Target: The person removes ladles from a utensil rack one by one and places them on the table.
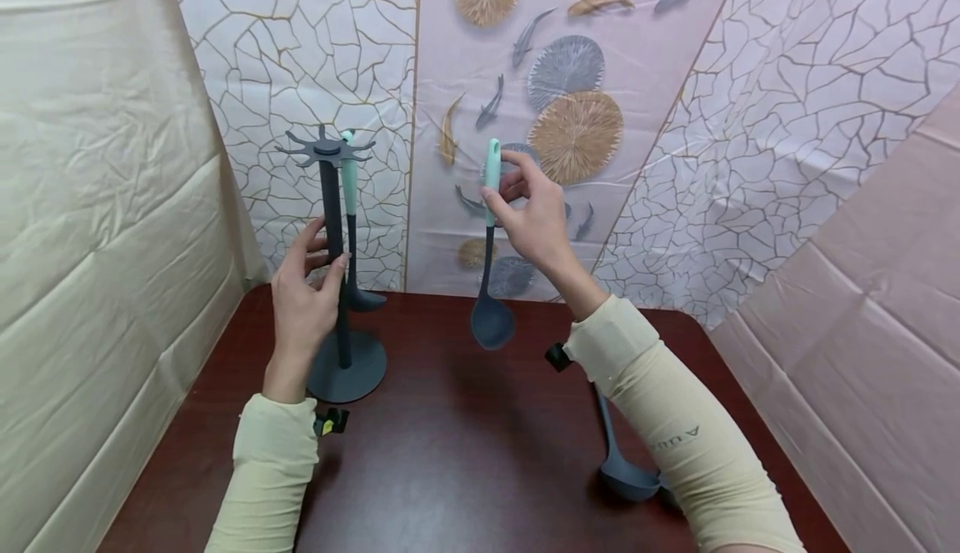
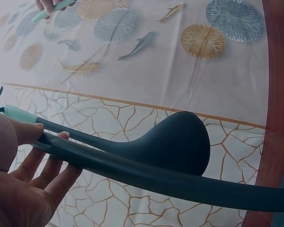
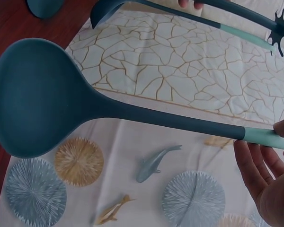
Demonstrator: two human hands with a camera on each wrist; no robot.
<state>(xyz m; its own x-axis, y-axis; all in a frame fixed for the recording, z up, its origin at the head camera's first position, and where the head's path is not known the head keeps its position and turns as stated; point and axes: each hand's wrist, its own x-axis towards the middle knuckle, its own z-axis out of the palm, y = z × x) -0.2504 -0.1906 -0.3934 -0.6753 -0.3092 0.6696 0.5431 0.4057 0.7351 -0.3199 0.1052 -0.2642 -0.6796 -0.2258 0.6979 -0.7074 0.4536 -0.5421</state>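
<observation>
My right hand (image 1: 536, 215) pinches the mint-green handle of a dark ladle (image 1: 492, 322), which hangs bowl down above the table. In the right wrist view the ladle's bowl (image 3: 35, 97) fills the left side. My left hand (image 1: 306, 294) grips the post of a dark utensil stand (image 1: 335, 219) with a round base and a ring of hooks on top. Another ladle (image 1: 352, 240) with a mint-green handle hangs from one of the hooks, behind the post; its bowl (image 2: 175, 144) shows in the left wrist view.
On the right of the dark red table (image 1: 450, 470) lies another dark ladle (image 1: 628, 478), partly under the right forearm, with part of a further dark utensil beside it. Patterned cloth (image 1: 300, 61) rises behind the table, and plain cloth walls (image 1: 105, 244) flank it.
</observation>
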